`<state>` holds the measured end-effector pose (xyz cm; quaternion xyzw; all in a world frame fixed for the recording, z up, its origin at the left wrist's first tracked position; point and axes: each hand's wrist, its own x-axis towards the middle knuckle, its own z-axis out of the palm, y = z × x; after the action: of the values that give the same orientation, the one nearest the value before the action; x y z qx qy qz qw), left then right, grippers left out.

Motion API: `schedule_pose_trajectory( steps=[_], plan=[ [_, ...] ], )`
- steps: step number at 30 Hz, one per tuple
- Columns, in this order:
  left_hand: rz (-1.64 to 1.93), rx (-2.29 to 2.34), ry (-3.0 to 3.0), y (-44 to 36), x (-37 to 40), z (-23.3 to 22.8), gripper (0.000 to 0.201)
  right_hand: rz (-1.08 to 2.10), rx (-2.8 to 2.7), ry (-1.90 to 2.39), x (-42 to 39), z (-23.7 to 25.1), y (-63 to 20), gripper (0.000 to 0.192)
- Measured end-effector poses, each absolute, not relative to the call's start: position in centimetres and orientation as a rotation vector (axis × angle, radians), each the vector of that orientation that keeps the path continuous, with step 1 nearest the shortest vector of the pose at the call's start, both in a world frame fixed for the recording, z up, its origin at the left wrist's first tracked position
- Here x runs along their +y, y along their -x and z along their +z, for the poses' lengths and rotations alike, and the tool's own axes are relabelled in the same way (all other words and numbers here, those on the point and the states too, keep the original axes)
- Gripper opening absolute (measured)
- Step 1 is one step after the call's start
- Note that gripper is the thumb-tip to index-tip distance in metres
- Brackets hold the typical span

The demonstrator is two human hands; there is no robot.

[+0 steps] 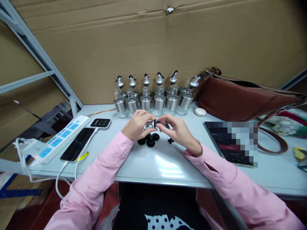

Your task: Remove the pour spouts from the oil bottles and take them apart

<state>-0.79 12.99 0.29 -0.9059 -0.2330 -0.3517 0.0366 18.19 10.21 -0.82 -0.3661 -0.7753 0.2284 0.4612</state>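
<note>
Both my hands meet just above the white table (165, 166), near its middle, probably so loose parts stay within easy reach beneath them. My left hand (137, 124) is curled closed around a small silver metal pourer cap (150, 124), holding it sideways with the open end towards the other hand. My right hand (174, 128) pinches a small black plastic stopper piece (157, 123) between fingertips, touching the cap's end; fingers closed, not spread. Three round black rubber discs (150, 140) lie on the table directly below the hands, another small black bit (170, 140) just beside. A row of glass-and-steel dispenser bottles (153, 100) stands behind, against the cardboard wall (153, 38).
</note>
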Motion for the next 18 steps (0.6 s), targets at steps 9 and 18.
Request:
schedule_pose_trajectory(
  steps=[9,18],
  plan=[
    [-1.116,-0.752,2.811,1.3,13.0,0.9,0.035,0.207,-2.022,0.825,10.1,-0.3,-18.0,0.008],
    [-1.081,-0.854,2.893,1.5,12.8,1.4,0.038,0.088,-2.099,0.654,10.4,-0.5,-18.4,0.006]
  ],
)
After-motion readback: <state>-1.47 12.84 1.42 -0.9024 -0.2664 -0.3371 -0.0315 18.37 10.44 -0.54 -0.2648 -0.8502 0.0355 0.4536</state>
